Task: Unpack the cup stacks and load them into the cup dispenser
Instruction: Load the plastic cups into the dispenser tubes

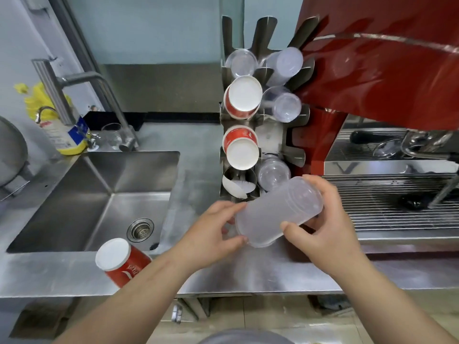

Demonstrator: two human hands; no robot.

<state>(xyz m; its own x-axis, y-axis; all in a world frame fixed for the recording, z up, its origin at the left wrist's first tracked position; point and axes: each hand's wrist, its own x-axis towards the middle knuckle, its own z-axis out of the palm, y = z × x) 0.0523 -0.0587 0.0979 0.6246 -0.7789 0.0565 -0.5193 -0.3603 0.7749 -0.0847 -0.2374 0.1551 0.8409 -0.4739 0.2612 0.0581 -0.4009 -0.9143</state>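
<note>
I held the clear cup stack point(278, 211) in both hands, left hand point(216, 229) pinching its open end, right hand point(323, 227) gripping its base nearest the cup dispenser point(293, 155), long axis tilted toward it

Bright even light, glare on steel counter point(49, 274), fisheye-bent edges, slight blur.

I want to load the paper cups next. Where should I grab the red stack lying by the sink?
Grip the red cup stack around its red side wall, probably coming from above. It lies tilted on the counter, white base end toward the sink, so the sides are exposed.
</note>
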